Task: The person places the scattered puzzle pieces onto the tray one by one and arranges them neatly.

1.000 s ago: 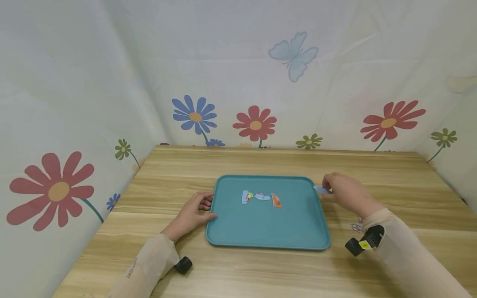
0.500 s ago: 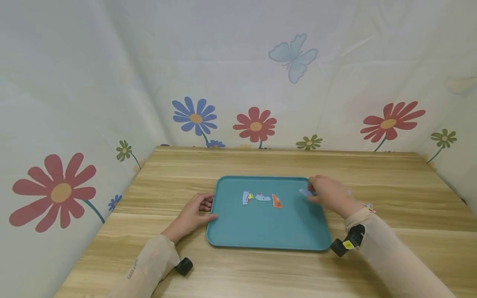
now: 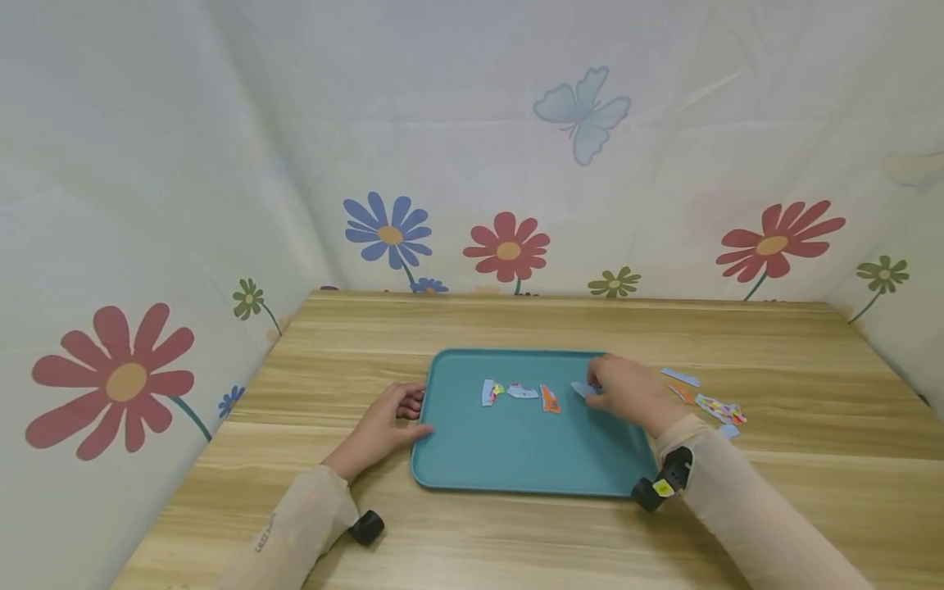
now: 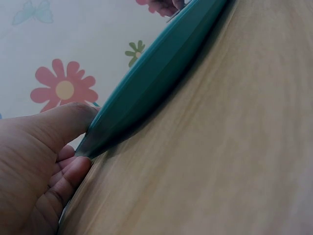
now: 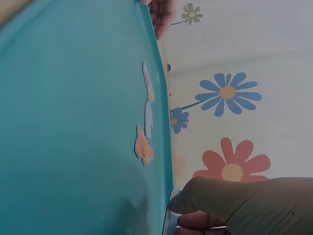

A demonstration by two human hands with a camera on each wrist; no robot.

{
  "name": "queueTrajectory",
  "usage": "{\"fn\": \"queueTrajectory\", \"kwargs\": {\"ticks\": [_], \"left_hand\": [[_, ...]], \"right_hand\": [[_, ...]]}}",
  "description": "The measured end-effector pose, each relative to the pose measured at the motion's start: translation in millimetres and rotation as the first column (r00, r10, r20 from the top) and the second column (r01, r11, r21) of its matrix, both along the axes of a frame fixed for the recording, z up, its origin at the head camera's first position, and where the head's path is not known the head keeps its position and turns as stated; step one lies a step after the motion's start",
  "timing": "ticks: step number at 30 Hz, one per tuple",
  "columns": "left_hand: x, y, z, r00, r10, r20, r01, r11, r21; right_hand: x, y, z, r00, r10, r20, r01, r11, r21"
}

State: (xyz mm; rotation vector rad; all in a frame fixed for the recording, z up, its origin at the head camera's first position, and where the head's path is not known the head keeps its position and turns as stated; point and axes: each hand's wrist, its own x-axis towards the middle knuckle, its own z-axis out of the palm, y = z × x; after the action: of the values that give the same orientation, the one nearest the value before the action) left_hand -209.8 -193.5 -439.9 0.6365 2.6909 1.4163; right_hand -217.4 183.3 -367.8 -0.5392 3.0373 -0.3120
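Observation:
A teal tray (image 3: 531, 455) lies on the wooden table, and my left hand (image 3: 382, 424) grips its left rim between thumb and fingers. In the left wrist view that thumb (image 4: 73, 120) presses the rim from above. Over the tray's right part, my right hand (image 3: 627, 392) pinches a light-blue puzzle piece (image 3: 583, 388). To its left, three pieces lie in a row on the tray: a blue piece with yellow and red (image 3: 490, 392), a pale blue piece (image 3: 523, 391) and an orange piece (image 3: 549, 399). The right wrist view shows the held piece (image 5: 171, 218) only partly, behind the thumb.
Right of the tray, several loose pieces lie on the table: a blue strip (image 3: 681, 378), an orange one (image 3: 682, 394), a multicoloured one (image 3: 721, 408) and a small blue one (image 3: 728, 430). A flower-printed curtain (image 3: 442, 123) stands behind the table (image 3: 833, 385).
My right hand has moved left from beyond the tray's right edge to over the tray, carrying the light-blue puzzle piece. Loose pieces at right have come into sight. My left hand stays put.

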Motion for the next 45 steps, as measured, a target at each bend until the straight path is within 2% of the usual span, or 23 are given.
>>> {"fn": "queueTrajectory", "kwargs": {"ticks": [10, 17, 20, 24, 33, 45], "left_hand": [[1.7, 1.5, 0.3, 1.0, 0.008, 0.004, -0.008, 1.0, 0.011], [23.5, 12.2, 38.8, 1.0, -0.007, 0.004, 0.007, 1.0, 0.001], [23.7, 12.5, 39.2, 1.0, -0.01, 0.003, 0.01, 1.0, -0.004], [21.6, 12.8, 35.3, 1.0, -0.002, 0.019, 0.002, 1.0, -0.01], [3.3, 2.9, 1.6, 1.0, 0.018, 0.011, -0.018, 1.0, -0.009], [2.0, 1.5, 0.6, 1.0, -0.001, -0.005, 0.001, 1.0, -0.002]], "right_hand": [[0.3, -15.3, -6.9, 1.0, 0.011, -0.007, -0.011, 1.0, 0.025], [1.3, -22.1, -7.3, 1.0, 0.016, 0.008, -0.016, 1.0, 0.021], [1.0, -23.1, -9.0, 1.0, 0.016, 0.015, -0.016, 1.0, 0.024], [1.7, -24.1, -12.2, 1.0, 0.006, 0.017, -0.007, 0.999, 0.036], [2.9, -22.5, -18.1, 1.0, 0.01, -0.014, -0.01, 0.999, 0.045], [6.9, -17.6, -16.6, 0.999, 0.011, -0.043, -0.01, 1.0, 0.022]]}}
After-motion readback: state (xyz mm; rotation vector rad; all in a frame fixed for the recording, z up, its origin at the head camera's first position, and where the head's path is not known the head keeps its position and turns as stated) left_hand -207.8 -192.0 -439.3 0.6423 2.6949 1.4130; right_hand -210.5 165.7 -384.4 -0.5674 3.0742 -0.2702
